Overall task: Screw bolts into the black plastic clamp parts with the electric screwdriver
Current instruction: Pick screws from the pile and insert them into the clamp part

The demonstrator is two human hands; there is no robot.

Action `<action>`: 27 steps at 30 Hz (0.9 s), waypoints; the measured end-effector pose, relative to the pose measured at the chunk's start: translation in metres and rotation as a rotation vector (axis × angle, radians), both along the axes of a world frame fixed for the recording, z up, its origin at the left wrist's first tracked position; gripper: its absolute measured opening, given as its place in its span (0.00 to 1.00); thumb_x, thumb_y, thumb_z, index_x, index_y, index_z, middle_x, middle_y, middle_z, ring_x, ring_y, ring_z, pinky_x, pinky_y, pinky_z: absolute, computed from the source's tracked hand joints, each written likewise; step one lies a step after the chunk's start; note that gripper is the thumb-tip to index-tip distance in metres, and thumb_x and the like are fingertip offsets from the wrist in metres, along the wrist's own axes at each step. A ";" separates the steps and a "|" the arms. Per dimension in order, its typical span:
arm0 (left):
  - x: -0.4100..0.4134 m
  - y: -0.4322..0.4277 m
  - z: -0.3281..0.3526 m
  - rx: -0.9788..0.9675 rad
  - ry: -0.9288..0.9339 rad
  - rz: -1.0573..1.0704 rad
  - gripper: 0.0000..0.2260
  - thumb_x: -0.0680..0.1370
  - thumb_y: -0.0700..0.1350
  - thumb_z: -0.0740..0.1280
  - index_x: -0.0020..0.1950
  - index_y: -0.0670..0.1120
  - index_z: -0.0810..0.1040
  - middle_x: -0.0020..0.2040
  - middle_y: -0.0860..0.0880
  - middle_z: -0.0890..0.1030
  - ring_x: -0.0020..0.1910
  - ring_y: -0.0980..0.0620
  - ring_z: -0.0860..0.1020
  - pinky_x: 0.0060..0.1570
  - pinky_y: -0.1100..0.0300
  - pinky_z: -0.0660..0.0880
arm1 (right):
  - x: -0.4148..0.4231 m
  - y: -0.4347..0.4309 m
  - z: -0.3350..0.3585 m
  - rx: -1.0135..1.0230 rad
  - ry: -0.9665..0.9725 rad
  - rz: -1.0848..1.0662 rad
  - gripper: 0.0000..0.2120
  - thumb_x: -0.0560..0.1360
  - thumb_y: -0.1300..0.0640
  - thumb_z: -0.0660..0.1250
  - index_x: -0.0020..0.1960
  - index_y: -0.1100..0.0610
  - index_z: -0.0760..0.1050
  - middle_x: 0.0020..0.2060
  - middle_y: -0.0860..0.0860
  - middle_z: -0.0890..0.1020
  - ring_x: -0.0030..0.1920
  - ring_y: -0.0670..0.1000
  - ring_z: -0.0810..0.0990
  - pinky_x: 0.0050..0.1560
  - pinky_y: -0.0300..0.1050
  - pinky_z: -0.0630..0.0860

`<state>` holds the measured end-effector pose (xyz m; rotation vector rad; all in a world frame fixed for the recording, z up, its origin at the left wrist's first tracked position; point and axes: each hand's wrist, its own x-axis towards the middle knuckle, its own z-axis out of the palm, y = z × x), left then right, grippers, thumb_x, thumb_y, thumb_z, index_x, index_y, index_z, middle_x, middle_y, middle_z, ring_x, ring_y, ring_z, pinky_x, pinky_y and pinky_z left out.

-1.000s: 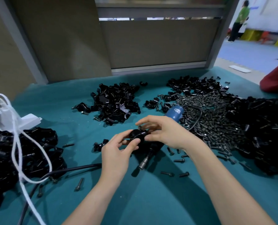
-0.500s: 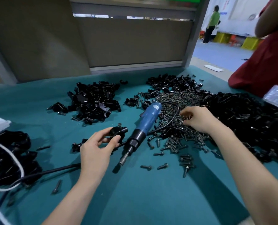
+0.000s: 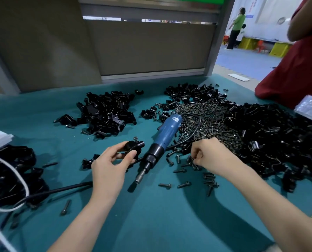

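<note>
Two hands split the work: the left hand grips a black clamp part beside the idle electric screwdriver on the surface. Right hand pinches at loose bolts; whether one is held I cannot tell. Judged step: fetching a bolt, which next needs seating in the clamp's hole.

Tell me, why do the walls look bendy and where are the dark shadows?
Head view: the wide-angle lens bows the edges, so the wall frame leans; dark shadows lie on the green cloth beside both arms and under the electric screwdriver; the shiny wrap at far right looks blurry.
</note>
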<state>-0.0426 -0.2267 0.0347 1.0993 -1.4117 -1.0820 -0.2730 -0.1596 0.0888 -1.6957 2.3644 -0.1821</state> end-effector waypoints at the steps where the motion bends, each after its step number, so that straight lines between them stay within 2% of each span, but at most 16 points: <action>1: 0.000 0.000 0.001 -0.003 -0.002 0.001 0.12 0.71 0.45 0.75 0.48 0.61 0.81 0.46 0.53 0.84 0.43 0.52 0.85 0.58 0.46 0.77 | 0.001 0.002 -0.002 -0.017 0.012 -0.032 0.08 0.73 0.63 0.69 0.41 0.52 0.74 0.38 0.49 0.79 0.44 0.53 0.81 0.48 0.46 0.79; 4: -0.001 0.001 0.002 -0.002 -0.016 -0.004 0.12 0.71 0.45 0.75 0.50 0.60 0.81 0.47 0.53 0.84 0.46 0.51 0.84 0.59 0.47 0.76 | 0.007 0.008 -0.008 -0.046 0.046 -0.101 0.05 0.74 0.63 0.67 0.45 0.53 0.75 0.42 0.52 0.80 0.45 0.55 0.80 0.49 0.50 0.79; 6: -0.001 0.001 0.003 -0.006 -0.021 -0.003 0.12 0.71 0.45 0.76 0.50 0.60 0.81 0.47 0.53 0.84 0.46 0.51 0.84 0.60 0.46 0.76 | 0.010 0.010 -0.009 -0.080 0.035 -0.115 0.05 0.73 0.63 0.67 0.45 0.53 0.75 0.44 0.52 0.80 0.46 0.55 0.79 0.49 0.49 0.79; 9: -0.001 0.001 0.002 -0.014 -0.033 0.005 0.13 0.71 0.46 0.76 0.50 0.61 0.81 0.45 0.54 0.84 0.47 0.49 0.83 0.59 0.46 0.76 | 0.013 0.009 -0.001 -0.252 -0.030 -0.117 0.07 0.73 0.63 0.68 0.42 0.52 0.78 0.46 0.51 0.76 0.42 0.50 0.77 0.44 0.40 0.73; 11: -0.001 0.000 0.001 -0.024 -0.036 0.011 0.13 0.71 0.46 0.76 0.50 0.62 0.81 0.45 0.54 0.84 0.47 0.49 0.83 0.58 0.46 0.77 | 0.021 0.004 0.011 -0.393 -0.126 -0.062 0.07 0.72 0.63 0.70 0.41 0.51 0.81 0.45 0.47 0.75 0.39 0.43 0.76 0.41 0.29 0.70; 12: -0.001 0.000 0.000 -0.030 -0.039 0.013 0.13 0.70 0.46 0.76 0.49 0.62 0.81 0.45 0.54 0.83 0.46 0.49 0.83 0.57 0.47 0.78 | 0.030 0.001 0.018 -0.448 -0.166 -0.005 0.08 0.72 0.63 0.71 0.42 0.51 0.82 0.44 0.44 0.74 0.39 0.40 0.75 0.41 0.25 0.68; 14: -0.002 0.000 0.000 -0.072 -0.045 0.023 0.13 0.70 0.44 0.77 0.49 0.60 0.82 0.45 0.54 0.83 0.45 0.51 0.83 0.54 0.47 0.79 | 0.055 -0.008 0.028 -0.523 -0.207 0.145 0.08 0.74 0.64 0.69 0.45 0.53 0.84 0.44 0.43 0.74 0.41 0.40 0.75 0.45 0.24 0.69; 15: -0.003 0.000 -0.001 -0.107 -0.056 0.028 0.13 0.70 0.43 0.77 0.49 0.59 0.82 0.45 0.54 0.83 0.44 0.53 0.83 0.53 0.47 0.79 | 0.069 -0.014 0.030 -0.532 -0.212 0.225 0.08 0.75 0.64 0.68 0.46 0.54 0.84 0.45 0.44 0.75 0.43 0.42 0.75 0.50 0.26 0.70; 17: -0.004 0.000 -0.001 -0.186 -0.084 0.043 0.14 0.70 0.41 0.77 0.49 0.59 0.81 0.44 0.55 0.83 0.41 0.57 0.82 0.49 0.50 0.80 | 0.094 -0.027 0.029 -0.479 -0.178 0.362 0.11 0.77 0.66 0.64 0.51 0.57 0.83 0.49 0.49 0.77 0.48 0.49 0.76 0.57 0.40 0.72; 19: -0.004 -0.002 -0.003 -0.229 -0.108 0.068 0.15 0.70 0.39 0.77 0.48 0.58 0.81 0.43 0.56 0.82 0.38 0.62 0.80 0.46 0.52 0.80 | 0.107 -0.038 0.028 -0.381 -0.104 0.425 0.13 0.78 0.66 0.60 0.55 0.59 0.81 0.53 0.52 0.76 0.52 0.54 0.76 0.58 0.50 0.71; 22: -0.005 -0.005 -0.007 -0.243 -0.101 0.074 0.14 0.70 0.37 0.76 0.49 0.54 0.82 0.40 0.55 0.82 0.37 0.62 0.79 0.44 0.49 0.80 | 0.111 -0.045 0.031 -0.312 -0.012 0.477 0.13 0.78 0.65 0.58 0.56 0.60 0.80 0.54 0.52 0.74 0.51 0.57 0.75 0.55 0.52 0.72; 25: -0.005 -0.005 -0.007 -0.253 -0.140 0.056 0.11 0.69 0.38 0.77 0.49 0.49 0.83 0.40 0.52 0.82 0.39 0.55 0.81 0.46 0.49 0.79 | 0.110 -0.044 0.037 -0.237 0.113 0.580 0.12 0.79 0.64 0.58 0.56 0.58 0.79 0.55 0.51 0.72 0.48 0.56 0.75 0.52 0.51 0.71; 27: -0.004 -0.005 -0.007 -0.237 -0.158 0.040 0.10 0.69 0.38 0.76 0.46 0.50 0.82 0.39 0.51 0.82 0.40 0.53 0.81 0.46 0.49 0.79 | 0.109 -0.043 0.040 -0.186 0.210 0.653 0.10 0.79 0.63 0.60 0.56 0.58 0.78 0.56 0.51 0.71 0.44 0.54 0.73 0.51 0.50 0.72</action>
